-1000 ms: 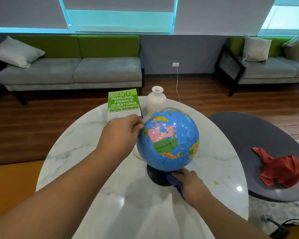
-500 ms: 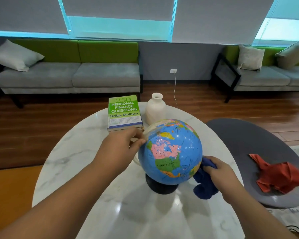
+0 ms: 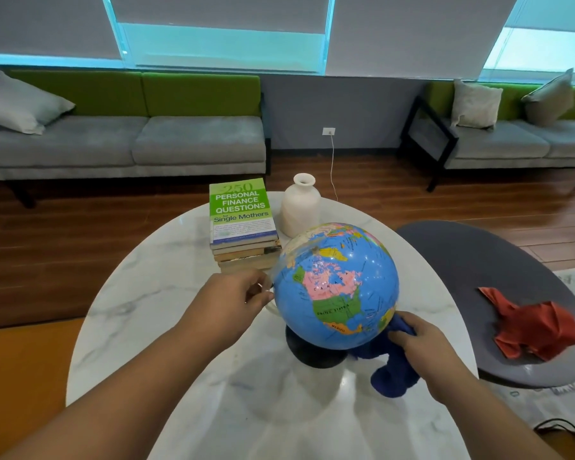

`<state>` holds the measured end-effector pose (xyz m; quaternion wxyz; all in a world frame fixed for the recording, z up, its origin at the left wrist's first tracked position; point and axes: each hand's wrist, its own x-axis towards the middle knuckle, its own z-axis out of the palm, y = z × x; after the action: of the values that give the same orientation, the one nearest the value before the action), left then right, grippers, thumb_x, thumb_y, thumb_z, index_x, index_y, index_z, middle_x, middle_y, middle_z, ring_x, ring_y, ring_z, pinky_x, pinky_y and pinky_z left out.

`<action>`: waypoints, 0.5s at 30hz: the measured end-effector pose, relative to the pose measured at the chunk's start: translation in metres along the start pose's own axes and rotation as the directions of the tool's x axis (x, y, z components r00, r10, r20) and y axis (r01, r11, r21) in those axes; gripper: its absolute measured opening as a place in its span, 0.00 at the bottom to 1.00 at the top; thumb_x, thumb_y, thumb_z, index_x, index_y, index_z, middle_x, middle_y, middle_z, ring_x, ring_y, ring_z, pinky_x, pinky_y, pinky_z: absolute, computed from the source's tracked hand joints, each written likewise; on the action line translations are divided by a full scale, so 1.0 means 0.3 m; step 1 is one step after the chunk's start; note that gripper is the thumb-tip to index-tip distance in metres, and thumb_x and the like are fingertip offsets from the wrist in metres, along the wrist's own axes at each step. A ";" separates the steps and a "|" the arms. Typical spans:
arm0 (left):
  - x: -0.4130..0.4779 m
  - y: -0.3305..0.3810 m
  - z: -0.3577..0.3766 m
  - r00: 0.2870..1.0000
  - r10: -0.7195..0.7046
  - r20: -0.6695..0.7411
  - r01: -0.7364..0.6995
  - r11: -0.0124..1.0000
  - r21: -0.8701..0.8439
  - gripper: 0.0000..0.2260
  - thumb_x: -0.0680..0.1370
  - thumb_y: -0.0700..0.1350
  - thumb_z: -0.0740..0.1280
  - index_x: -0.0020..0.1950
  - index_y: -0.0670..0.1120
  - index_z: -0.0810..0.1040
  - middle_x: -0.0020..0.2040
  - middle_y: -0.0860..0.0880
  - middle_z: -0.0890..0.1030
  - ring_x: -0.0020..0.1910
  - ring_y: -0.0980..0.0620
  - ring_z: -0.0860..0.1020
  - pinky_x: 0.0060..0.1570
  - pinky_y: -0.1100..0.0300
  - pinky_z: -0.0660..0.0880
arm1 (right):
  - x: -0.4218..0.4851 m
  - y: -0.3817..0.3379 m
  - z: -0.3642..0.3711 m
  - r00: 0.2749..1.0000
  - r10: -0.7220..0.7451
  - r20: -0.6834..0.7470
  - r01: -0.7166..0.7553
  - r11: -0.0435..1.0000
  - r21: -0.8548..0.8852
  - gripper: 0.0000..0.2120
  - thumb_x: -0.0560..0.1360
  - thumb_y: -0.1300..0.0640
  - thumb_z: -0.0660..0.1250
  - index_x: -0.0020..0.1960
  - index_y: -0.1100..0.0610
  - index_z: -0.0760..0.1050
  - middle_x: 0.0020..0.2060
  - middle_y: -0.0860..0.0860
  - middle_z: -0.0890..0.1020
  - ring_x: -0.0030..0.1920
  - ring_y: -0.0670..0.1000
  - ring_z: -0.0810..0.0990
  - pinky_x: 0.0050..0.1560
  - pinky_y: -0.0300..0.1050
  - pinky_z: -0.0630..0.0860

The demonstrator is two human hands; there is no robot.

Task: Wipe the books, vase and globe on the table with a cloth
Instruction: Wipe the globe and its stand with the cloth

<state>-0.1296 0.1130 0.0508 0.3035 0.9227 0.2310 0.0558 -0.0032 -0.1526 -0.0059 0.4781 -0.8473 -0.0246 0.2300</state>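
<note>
Your right hand has been carrying the cloth from the base to the globe's lower right, fingers clamping it. Your left hand is pinching the globe's clear arc. The globe is standing mid-worktop, its axis tilting north-end toward the books. Nothing is showing whether those or the vase are wiped.

1. The left hand is reaching forward, forearm extended, fingertips pinching the clear arc of the globe.
2. The right hand is gripping the blue cloth, fingers curled, against the globe's lower side.
</note>
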 end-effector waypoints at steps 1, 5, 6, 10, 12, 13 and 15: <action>0.000 0.004 0.001 1.000 0.017 -0.009 -0.017 0.999 0.031 0.07 0.78 0.51 0.66 0.54 0.54 0.79 0.47 0.55 0.82 0.45 0.54 0.77 0.46 0.60 0.76 | -0.006 0.005 0.001 1.000 0.002 0.005 -0.002 1.000 0.001 0.14 0.74 0.67 0.61 0.49 0.49 0.78 0.44 0.52 0.82 0.45 0.53 0.80 0.38 0.44 0.73; -0.015 -0.001 0.021 0.998 0.006 -0.065 -0.007 1.000 -0.016 0.04 0.79 0.48 0.65 0.50 0.53 0.79 0.44 0.54 0.82 0.44 0.53 0.78 0.46 0.58 0.77 | -0.012 0.033 -0.011 1.000 0.017 0.025 -0.017 1.000 0.003 0.16 0.74 0.66 0.61 0.51 0.47 0.78 0.44 0.50 0.83 0.46 0.52 0.81 0.38 0.43 0.75; -0.020 -0.001 0.030 0.995 -0.010 -0.094 0.006 0.999 -0.049 0.03 0.79 0.47 0.66 0.49 0.53 0.79 0.42 0.54 0.82 0.43 0.53 0.78 0.45 0.57 0.77 | -0.008 0.037 -0.022 0.999 0.026 0.029 -0.026 1.000 0.005 0.16 0.74 0.66 0.61 0.51 0.47 0.78 0.44 0.50 0.83 0.45 0.52 0.81 0.38 0.43 0.76; -0.027 -0.002 0.060 0.972 -0.117 -0.202 0.084 0.983 -0.166 0.05 0.78 0.44 0.67 0.48 0.53 0.81 0.40 0.54 0.82 0.41 0.54 0.79 0.43 0.58 0.77 | 0.036 0.043 -0.075 0.999 0.031 0.039 -0.032 0.999 0.018 0.17 0.74 0.66 0.61 0.51 0.46 0.79 0.43 0.49 0.84 0.45 0.52 0.82 0.36 0.44 0.76; -0.019 0.012 0.068 0.956 -0.162 -0.244 0.114 0.973 -0.198 0.05 0.78 0.43 0.67 0.49 0.52 0.81 0.39 0.54 0.82 0.41 0.56 0.79 0.42 0.61 0.76 | 0.067 0.033 -0.103 0.999 0.016 0.050 -0.017 1.000 0.017 0.17 0.74 0.66 0.61 0.51 0.47 0.79 0.44 0.50 0.84 0.45 0.53 0.82 0.38 0.45 0.76; -0.011 0.022 0.071 0.949 -0.172 -0.263 0.117 0.970 -0.213 0.05 0.78 0.42 0.67 0.49 0.51 0.81 0.39 0.54 0.83 0.40 0.56 0.80 0.42 0.61 0.76 | 0.086 0.029 -0.115 0.999 0.008 0.054 -0.009 1.000 0.020 0.17 0.74 0.66 0.61 0.51 0.47 0.79 0.43 0.50 0.84 0.45 0.53 0.82 0.39 0.45 0.77; 0.007 0.044 0.074 0.941 -0.179 -0.288 0.110 0.964 -0.241 0.06 0.77 0.40 0.68 0.48 0.51 0.82 0.39 0.54 0.83 0.40 0.55 0.81 0.44 0.59 0.78 | 0.114 0.014 -0.129 0.998 -0.007 0.063 0.005 1.000 0.030 0.17 0.74 0.67 0.61 0.50 0.47 0.79 0.42 0.50 0.84 0.43 0.53 0.82 0.38 0.45 0.78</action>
<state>-0.1172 0.0929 0.0404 0.3679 0.8436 0.3352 0.2015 0.0428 -0.1770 -0.0051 0.4905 -0.8322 -0.0389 0.2555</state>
